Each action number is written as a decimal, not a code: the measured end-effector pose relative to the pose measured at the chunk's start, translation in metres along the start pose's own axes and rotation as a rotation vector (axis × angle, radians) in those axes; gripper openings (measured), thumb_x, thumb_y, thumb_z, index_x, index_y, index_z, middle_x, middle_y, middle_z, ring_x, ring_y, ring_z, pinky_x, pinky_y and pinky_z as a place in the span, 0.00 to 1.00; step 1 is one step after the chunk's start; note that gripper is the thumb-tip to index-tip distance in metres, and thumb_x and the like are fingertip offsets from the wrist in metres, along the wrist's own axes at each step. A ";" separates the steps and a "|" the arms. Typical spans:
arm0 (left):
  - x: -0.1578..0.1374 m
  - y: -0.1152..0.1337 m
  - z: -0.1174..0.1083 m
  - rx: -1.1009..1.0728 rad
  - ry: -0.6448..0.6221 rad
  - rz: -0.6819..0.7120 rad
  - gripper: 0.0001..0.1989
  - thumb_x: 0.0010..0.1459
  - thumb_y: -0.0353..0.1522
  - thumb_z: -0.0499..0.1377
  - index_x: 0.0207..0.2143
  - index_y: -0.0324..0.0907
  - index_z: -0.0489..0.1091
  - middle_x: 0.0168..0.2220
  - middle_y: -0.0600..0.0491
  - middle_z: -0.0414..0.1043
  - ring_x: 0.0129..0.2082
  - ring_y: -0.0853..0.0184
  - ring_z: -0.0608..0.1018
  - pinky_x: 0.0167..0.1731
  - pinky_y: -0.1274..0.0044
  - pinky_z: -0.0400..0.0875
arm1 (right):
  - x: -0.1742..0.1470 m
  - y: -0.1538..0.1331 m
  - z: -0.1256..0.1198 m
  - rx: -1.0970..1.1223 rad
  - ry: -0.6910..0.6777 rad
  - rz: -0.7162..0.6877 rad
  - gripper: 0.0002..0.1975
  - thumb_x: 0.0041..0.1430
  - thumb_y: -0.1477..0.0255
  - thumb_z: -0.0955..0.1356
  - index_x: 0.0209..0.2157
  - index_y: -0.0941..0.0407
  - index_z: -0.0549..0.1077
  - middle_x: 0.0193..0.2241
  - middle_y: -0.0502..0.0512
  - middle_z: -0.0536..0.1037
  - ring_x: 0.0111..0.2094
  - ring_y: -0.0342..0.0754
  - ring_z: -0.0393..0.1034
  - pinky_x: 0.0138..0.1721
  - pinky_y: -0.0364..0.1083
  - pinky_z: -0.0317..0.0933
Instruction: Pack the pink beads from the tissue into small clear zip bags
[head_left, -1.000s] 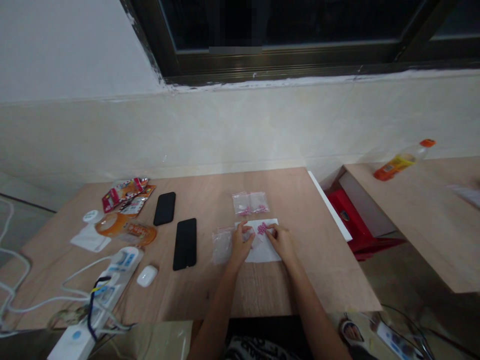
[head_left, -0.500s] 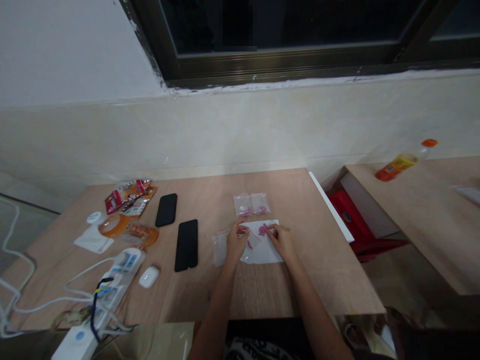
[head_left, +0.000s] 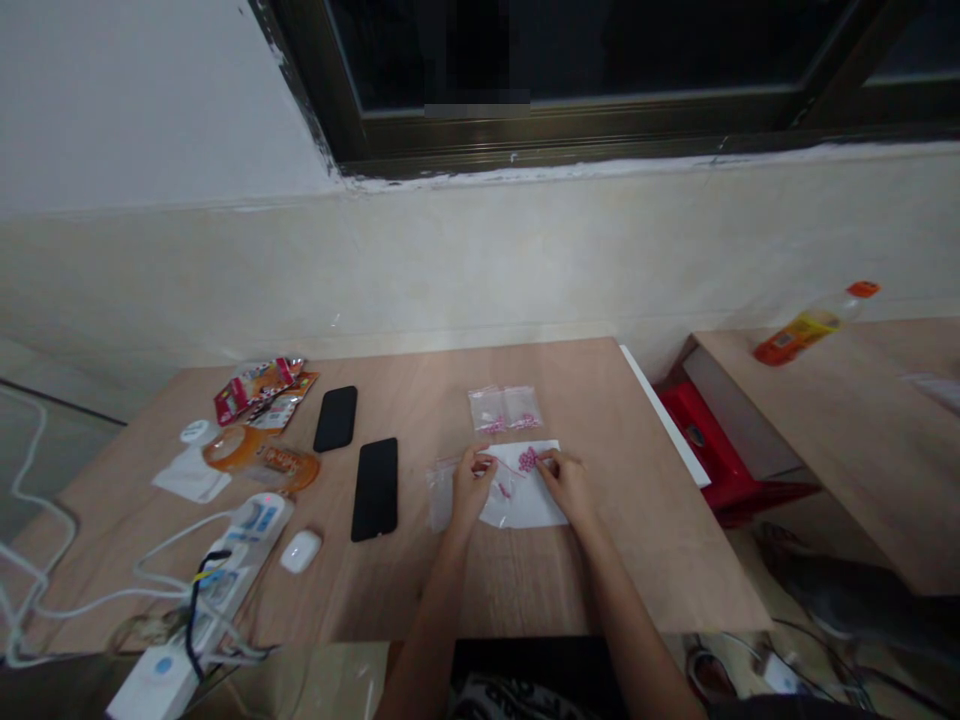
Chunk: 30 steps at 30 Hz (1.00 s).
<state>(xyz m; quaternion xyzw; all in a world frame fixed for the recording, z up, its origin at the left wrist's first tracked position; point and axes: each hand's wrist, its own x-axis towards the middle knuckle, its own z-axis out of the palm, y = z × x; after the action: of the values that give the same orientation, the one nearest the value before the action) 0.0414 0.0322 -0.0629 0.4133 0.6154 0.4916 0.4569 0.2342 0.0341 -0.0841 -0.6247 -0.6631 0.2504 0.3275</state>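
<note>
Over a white sheet of paper point(head_left: 529, 508), my right hand point(head_left: 566, 482) pinches the edge of a cluster of pink beads point(head_left: 527, 459) strung together. My left hand point(head_left: 471, 490) has its thumb and fingers closed on a thin pink cord point(head_left: 504, 465) that runs toward the cluster. A few loose pink beads point(head_left: 504, 490) lie on the paper between the hands. Beyond the sheet are two clear zip bags point(head_left: 504, 402) with pink beads at their bottoms. Another clear bag point(head_left: 439, 498) lies partly hidden behind my left hand.
Left of my hands lie two black phones point(head_left: 375, 490) and a white earbud case point(head_left: 301, 551). Farther left are an orange bottle point(head_left: 289, 466), snack packets point(head_left: 259, 388) and a power strip point(head_left: 240, 560) with cables. A drink bottle point(head_left: 806, 330) lies on the neighbouring table.
The view has shifted slightly. My hands keep nearly the same pose over the paper. At lower right, a dark-clothed leg now shows near the floor with cables.
</note>
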 end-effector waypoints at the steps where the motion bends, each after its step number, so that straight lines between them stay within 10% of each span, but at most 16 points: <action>1: 0.000 0.000 0.000 -0.008 -0.010 -0.002 0.15 0.46 0.30 0.65 0.39 0.40 0.71 0.28 0.54 0.76 0.27 0.70 0.76 0.27 0.80 0.65 | 0.000 -0.002 0.000 0.067 -0.003 0.006 0.17 0.60 0.57 0.63 0.33 0.55 0.76 0.16 0.48 0.67 0.19 0.44 0.61 0.23 0.42 0.52; 11: -0.006 0.010 0.001 -0.097 -0.117 0.001 0.18 0.43 0.34 0.68 0.38 0.40 0.71 0.27 0.54 0.76 0.27 0.70 0.76 0.29 0.79 0.66 | -0.001 -0.029 -0.004 0.395 -0.237 -0.138 0.11 0.59 0.62 0.67 0.31 0.56 0.75 0.27 0.50 0.74 0.27 0.44 0.65 0.29 0.42 0.58; 19: -0.012 0.017 -0.005 -0.203 -0.150 -0.033 0.20 0.41 0.35 0.69 0.38 0.40 0.70 0.27 0.54 0.76 0.25 0.71 0.75 0.28 0.80 0.66 | -0.006 -0.031 -0.018 0.317 -0.243 -0.187 0.09 0.59 0.64 0.67 0.32 0.54 0.76 0.34 0.55 0.76 0.40 0.51 0.69 0.44 0.49 0.61; 30: -0.016 0.023 -0.009 -0.248 -0.154 -0.066 0.24 0.36 0.35 0.71 0.38 0.40 0.69 0.26 0.56 0.75 0.23 0.71 0.76 0.26 0.81 0.67 | -0.010 -0.030 -0.022 0.402 -0.165 -0.084 0.12 0.59 0.61 0.67 0.37 0.55 0.75 0.38 0.57 0.79 0.36 0.50 0.71 0.37 0.47 0.63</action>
<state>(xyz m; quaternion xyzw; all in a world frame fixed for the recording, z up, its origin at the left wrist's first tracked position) 0.0377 0.0190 -0.0368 0.3696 0.5262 0.5153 0.5665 0.2303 0.0192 -0.0485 -0.4959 -0.6498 0.4139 0.4006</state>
